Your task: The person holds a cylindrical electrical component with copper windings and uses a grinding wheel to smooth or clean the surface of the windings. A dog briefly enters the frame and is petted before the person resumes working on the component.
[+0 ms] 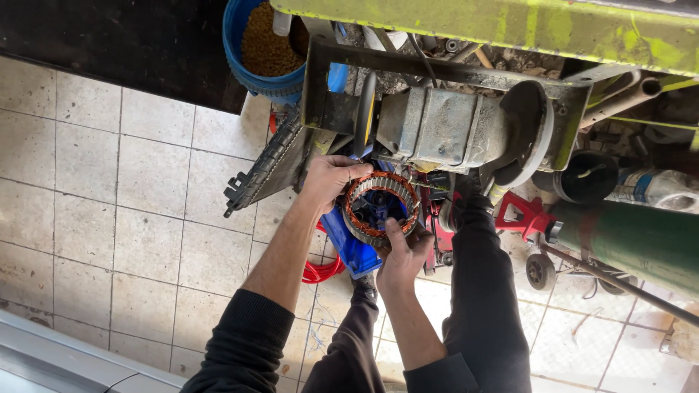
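Head view: nearest the camera are two black sleeves and the person's dark trouser legs, standing on the pale tiled floor (109, 218). Both forearms reach up to a ring-shaped stator (381, 208), a laminated steel ring wound with copper wire, held in the air in front of a grey metal housing (444, 129). The left hand (331, 180) grips the stator's upper left rim, fingers (357, 172) curled over the edge and pinching it. The right hand (403, 251) holds the stator's lower rim from below, thumb laid against the inner face, fingers wrapped under and pressed together on the ring. Directly behind the stator lies a blue plastic part (349, 244), with a red cable coil (322, 271) below and left of it. Left of the stator a black toothed strip (263, 169) leans diagonally. Above and left of the stator stands a blue bucket (251, 58) of brown granules. Right of the stator sit a red stand (526, 215) and a green cylinder (633, 236).
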